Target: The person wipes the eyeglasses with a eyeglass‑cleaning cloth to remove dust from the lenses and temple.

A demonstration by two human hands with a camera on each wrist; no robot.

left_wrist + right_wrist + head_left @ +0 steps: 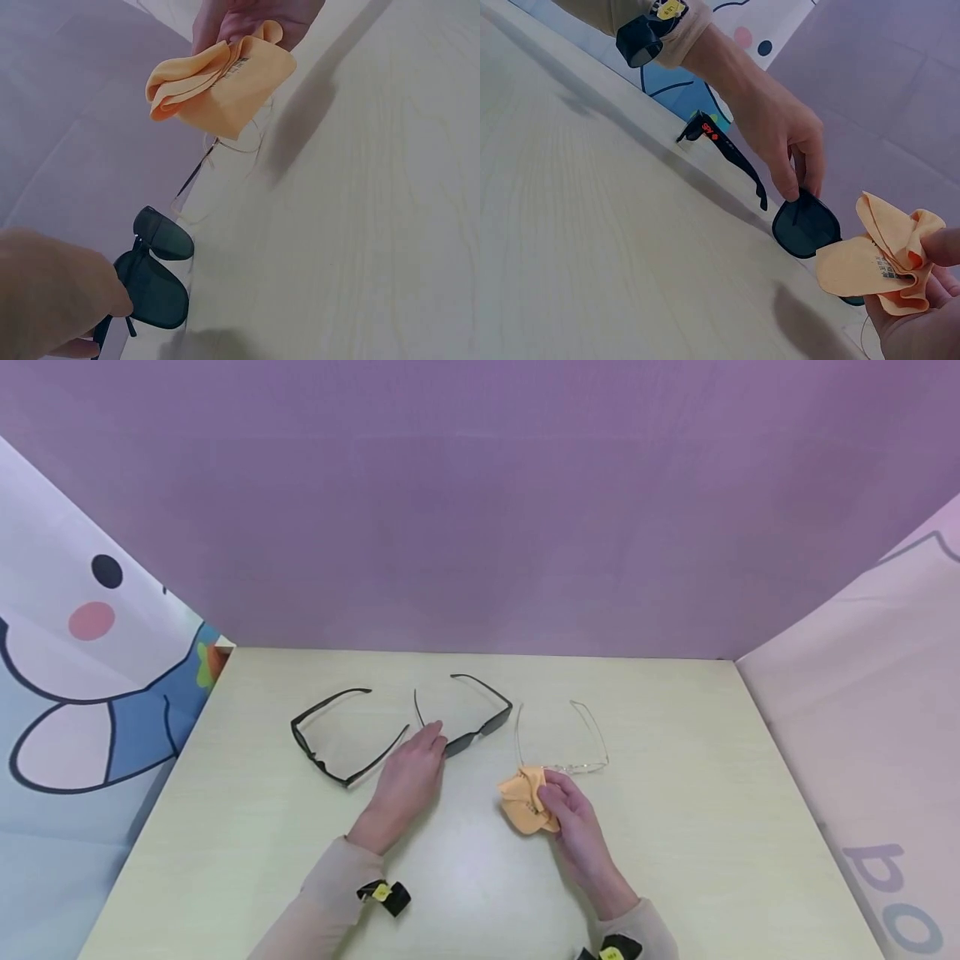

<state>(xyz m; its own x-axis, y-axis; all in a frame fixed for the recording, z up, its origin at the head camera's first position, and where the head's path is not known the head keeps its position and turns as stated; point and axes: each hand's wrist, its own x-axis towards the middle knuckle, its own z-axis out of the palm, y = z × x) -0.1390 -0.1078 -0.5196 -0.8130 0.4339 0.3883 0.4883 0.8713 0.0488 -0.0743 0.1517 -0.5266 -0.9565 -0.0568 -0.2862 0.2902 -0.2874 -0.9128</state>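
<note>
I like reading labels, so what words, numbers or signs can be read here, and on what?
"PO", large purple letters cut off by the frame edge, on the right wall sheet.
Red marks on the black glasses' temple: blurred, unreadable.
Dark print on the orange cloth: too small.
Yellow wrist tags: too small.

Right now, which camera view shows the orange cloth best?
The left wrist view: the orange cloth shows whole, with its folds. The right wrist view has it near the frame's corner, in the right hand. The head view shows it small.
</note>
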